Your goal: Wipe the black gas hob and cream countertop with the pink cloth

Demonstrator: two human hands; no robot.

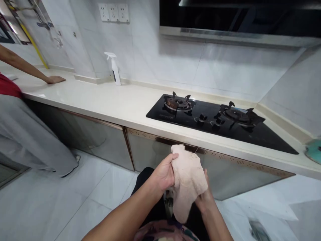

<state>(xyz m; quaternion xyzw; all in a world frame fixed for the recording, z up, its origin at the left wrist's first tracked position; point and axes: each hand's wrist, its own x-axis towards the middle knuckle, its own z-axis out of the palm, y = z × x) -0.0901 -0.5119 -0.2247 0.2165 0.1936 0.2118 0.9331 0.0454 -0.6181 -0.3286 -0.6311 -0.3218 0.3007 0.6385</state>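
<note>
1. Pale pink terry cloth [188,180] is held bunched in the air between both hands, above the floor and in front of the cabinets, with its lower end hanging down.
2. The cloth is gripped by the left hand [163,174] at its upper left side, where the fingers [173,159] are curled closely over the folds.
3. The right hand [204,201] is pressed against the cloth's lower right side. Most of its fingers are hidden behind the fabric, but a narrow hold on the cloth is shown.
4. A white stone counter [82,100] is seen beyond the hands, with a black glass gas hob [220,124] set into it. Two burners with dark iron supports [178,103] are mounted on the hob.
5. A white spray bottle [114,68] is stood upright against the tiled wall [163,63], below a white socket panel [113,12].
6. Metal-fronted cabinets [160,150] are fitted under the counter, and white floor tiles [100,201] are laid below them.
7. A second person's hand [55,79] is rested flat on the counter at the far left. A red top [8,86] and grey trousers [32,137] are worn by that person.
8. A dark label is seen on the bottle, but it is too small to be read.
</note>
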